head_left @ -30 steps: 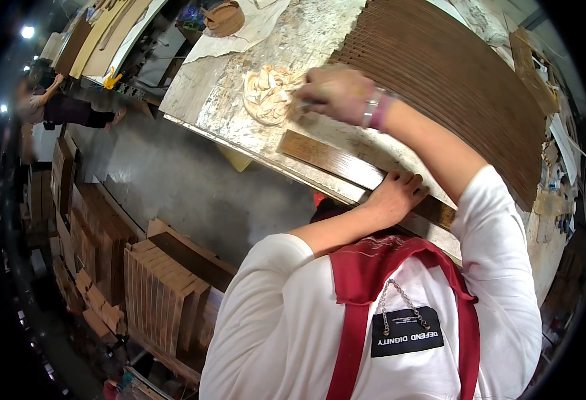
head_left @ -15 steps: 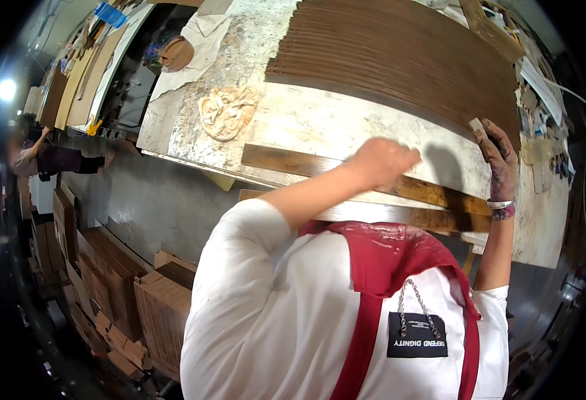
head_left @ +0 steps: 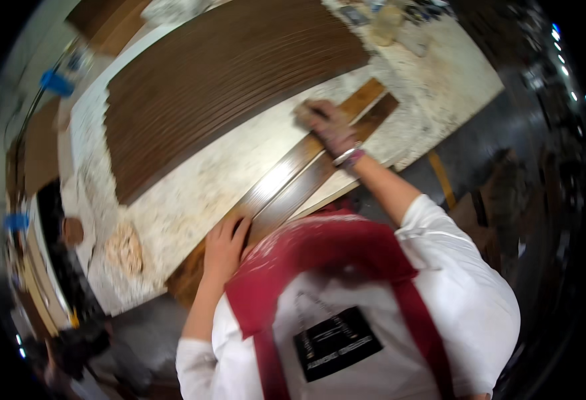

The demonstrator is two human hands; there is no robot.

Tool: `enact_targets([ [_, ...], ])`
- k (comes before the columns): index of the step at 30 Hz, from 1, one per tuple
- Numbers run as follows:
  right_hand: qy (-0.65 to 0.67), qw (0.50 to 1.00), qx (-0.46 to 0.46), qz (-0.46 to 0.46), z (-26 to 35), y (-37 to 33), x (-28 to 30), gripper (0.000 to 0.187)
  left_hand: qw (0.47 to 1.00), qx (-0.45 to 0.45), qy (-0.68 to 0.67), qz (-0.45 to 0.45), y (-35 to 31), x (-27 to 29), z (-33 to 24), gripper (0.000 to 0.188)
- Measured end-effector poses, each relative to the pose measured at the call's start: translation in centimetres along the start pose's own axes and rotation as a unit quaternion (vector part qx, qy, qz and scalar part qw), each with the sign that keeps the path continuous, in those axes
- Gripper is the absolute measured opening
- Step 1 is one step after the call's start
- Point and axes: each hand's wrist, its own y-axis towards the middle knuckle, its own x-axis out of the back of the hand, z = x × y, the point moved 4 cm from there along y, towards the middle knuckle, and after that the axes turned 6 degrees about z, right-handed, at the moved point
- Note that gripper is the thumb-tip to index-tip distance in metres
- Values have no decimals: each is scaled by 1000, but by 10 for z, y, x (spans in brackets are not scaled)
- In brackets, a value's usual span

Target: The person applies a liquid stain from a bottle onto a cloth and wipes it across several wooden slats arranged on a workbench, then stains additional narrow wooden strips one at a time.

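A workshop with a dark floor surrounds a pale, stained workbench [head_left: 463, 93]. At 11 o'clock lies a broad spread of brown grooved strips [head_left: 233, 80]; between 8 and 9 o'clock, a crumpled cream cloth [head_left: 125, 248].

Two narrow brown boards lie side by side near the person, a thin gap between them, slanting from 1 o'clock down towards 8. The farther board [head_left: 273, 181] shines in the middle; the nearer board [head_left: 299, 191] is partly hidden by the red apron [head_left: 326, 243].

At 8 o'clock the left hand [head_left: 225, 248] rests on the farther board, fingers extended and slightly parted, gripping nothing. At 1 o'clock the right hand [head_left: 333, 130] is curled, apparently around a small tan pad [head_left: 302, 113]; blur hides whether it presses on the wood.

The boards look stiff and fairly light, perhaps slick where they gleam; the long edges near mid-length seem the best hold.

At 6 o'clock, a black patch [head_left: 336, 343] on the white shirt [head_left: 466, 287] carries pale, inverted, blurred lettering. No other writing is legible.
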Motion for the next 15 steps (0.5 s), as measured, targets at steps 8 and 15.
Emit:
enact_targets([
  [8, 302, 949, -92, 11, 7, -3, 5, 35, 989, 36, 119, 81, 0, -10, -17, 55],
  [15, 368, 907, -203, 12, 25, -1, 28, 38, 995, 42, 92, 25, -7, -2, -7, 44],
])
